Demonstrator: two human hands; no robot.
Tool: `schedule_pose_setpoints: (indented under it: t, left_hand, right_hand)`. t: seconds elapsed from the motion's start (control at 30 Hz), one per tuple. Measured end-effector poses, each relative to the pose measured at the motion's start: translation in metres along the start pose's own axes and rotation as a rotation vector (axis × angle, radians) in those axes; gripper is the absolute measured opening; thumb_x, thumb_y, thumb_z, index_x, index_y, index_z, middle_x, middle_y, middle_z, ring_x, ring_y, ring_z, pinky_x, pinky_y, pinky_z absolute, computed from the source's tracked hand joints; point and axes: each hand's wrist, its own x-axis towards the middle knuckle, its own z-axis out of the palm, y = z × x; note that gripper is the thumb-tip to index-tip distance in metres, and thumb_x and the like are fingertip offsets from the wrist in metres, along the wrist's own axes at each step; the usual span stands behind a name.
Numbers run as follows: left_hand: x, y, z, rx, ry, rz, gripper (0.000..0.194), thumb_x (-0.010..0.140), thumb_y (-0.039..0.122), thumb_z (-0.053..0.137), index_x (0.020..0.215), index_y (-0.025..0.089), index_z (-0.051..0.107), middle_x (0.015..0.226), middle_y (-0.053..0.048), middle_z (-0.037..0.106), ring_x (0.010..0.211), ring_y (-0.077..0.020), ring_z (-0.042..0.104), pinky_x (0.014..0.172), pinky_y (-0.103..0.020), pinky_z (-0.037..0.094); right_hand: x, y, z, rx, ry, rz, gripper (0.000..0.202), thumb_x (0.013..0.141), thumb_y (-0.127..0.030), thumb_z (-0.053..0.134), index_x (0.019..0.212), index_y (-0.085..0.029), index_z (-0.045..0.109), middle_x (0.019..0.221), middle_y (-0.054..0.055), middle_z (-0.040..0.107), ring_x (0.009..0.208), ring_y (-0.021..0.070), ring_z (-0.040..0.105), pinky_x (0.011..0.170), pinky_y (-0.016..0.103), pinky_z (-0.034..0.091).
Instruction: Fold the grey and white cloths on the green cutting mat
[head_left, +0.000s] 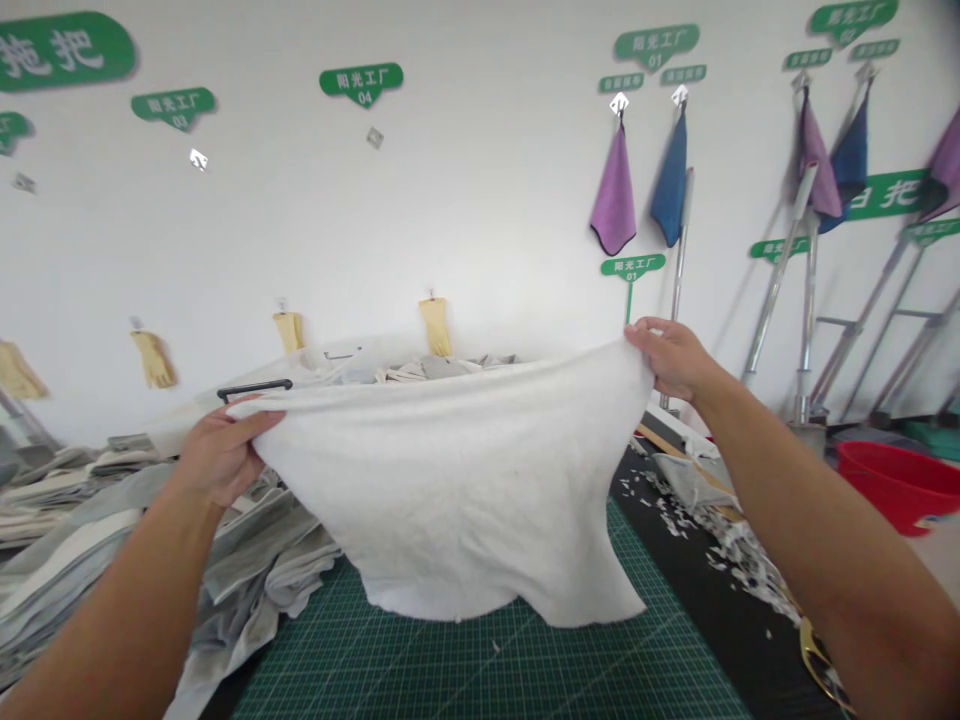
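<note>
The left hand (221, 455) was pinching one upper corner of a white cloth (472, 490) between the thumb and the fingers, and the right hand (671, 360) was pinching the other upper corner in the same way, a little higher. The cloth was stretched between both hands and hung down in front of the person, above the green mat (495, 680). The mat lay on the black tabletop (742, 655). To its left were piles of grey and white cloths (90, 520); to its right, many small scraps (742, 560) were scattered, and near them was a yellow handle (810, 650), partly hidden by the right arm.
</note>
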Motion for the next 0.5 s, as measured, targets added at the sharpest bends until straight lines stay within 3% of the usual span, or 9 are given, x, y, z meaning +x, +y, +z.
schedule_pose_setpoints:
  t: [0.1,0.2,0.37,0.43,0.5]
  left_hand:
    - [0.0,-0.008,0.013,0.124,0.081,-0.105,0.04,0.057,0.023,0.074,0.093,0.012,0.062,0.074,0.0,0.069,0.068,-0.0177,0.06,0.063,-0.032,0.052]
    - [-0.011,-0.021,0.033,0.253,0.134,-0.131,0.039,0.058,0.028,0.072,0.091,0.01,0.063,0.071,-0.002,0.068,0.063,-0.0183,0.06,0.058,-0.031,0.05]
    - [-0.042,-0.045,0.082,0.127,-0.002,-0.267,0.029,0.057,0.032,0.071,0.077,0.012,0.064,0.063,-0.006,0.066,0.056,-0.0204,0.06,0.053,-0.03,0.048]
    - [-0.049,-0.052,0.098,0.071,0.024,-0.269,0.028,0.057,0.033,0.07,0.075,0.013,0.063,0.061,-0.006,0.064,0.054,-0.0195,0.059,0.052,-0.029,0.046]
    - [-0.055,-0.056,0.113,0.016,0.111,-0.181,0.029,0.059,0.035,0.068,0.077,0.013,0.062,0.063,-0.004,0.063,0.054,-0.0178,0.058,0.052,-0.028,0.046]
  right_hand:
    - [-0.013,0.008,0.022,-0.257,-0.104,0.088,0.033,0.072,-0.05,0.06,0.064,-0.018,0.054,0.045,-0.002,0.049,0.039,0.0114,0.043,0.04,0.024,0.028]
    - [-0.037,0.016,0.053,-0.517,-0.048,0.021,0.034,0.071,-0.048,0.059,0.058,-0.016,0.056,0.045,0.0,0.05,0.045,0.0124,0.045,0.045,0.026,0.028]
    - [-0.079,0.036,0.101,-0.263,-0.199,0.196,0.034,0.069,-0.048,0.059,0.054,-0.018,0.055,0.042,-0.002,0.047,0.042,0.012,0.041,0.043,0.025,0.026]
    - [-0.086,0.041,0.116,-0.129,-0.188,0.277,0.032,0.067,-0.047,0.059,0.054,-0.019,0.053,0.04,-0.004,0.044,0.04,0.0113,0.038,0.041,0.024,0.024]
    - [-0.088,0.042,0.132,-0.038,-0.125,0.313,0.032,0.068,-0.047,0.059,0.053,-0.02,0.048,0.04,-0.005,0.04,0.039,0.0105,0.034,0.039,0.024,0.022]
